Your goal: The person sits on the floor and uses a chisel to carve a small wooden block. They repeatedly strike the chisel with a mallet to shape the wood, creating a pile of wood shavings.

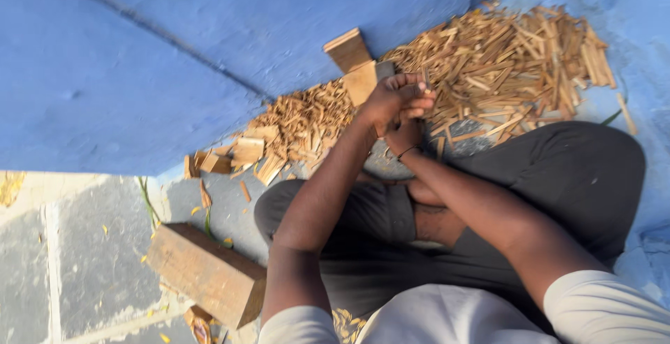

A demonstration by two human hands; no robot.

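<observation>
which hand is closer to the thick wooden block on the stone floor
Left. The left hand is clasped over the right hand by the stick pile; both are far from the thick block, with the left slightly nearer on that side.

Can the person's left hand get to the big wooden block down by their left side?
Probably yes. The left hand is up front, clasped with the right hand near the pile of sticks. The big wooden block lies beside the left arm with nothing lying between, so pulling the arm back should reach it.
</observation>
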